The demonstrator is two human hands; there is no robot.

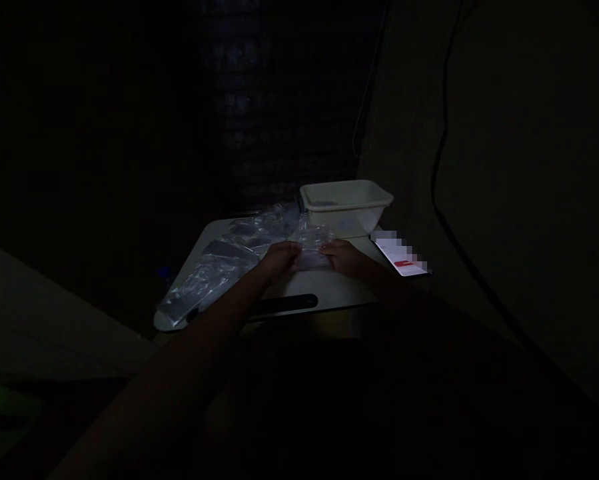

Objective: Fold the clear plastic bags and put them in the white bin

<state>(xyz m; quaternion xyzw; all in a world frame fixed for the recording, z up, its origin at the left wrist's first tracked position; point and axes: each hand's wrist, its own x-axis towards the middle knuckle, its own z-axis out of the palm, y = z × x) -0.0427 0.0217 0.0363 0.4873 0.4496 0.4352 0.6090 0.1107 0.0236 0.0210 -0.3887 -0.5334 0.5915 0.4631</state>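
Our left hand and right hand pinch a clear plastic bag between them, one at each side, over the middle of the white table. Just beyond it, on the far right, we see a white tub (something thin lies inside, too dim to name). More clear bags spread across the left; a lit phone sits at the right edge.
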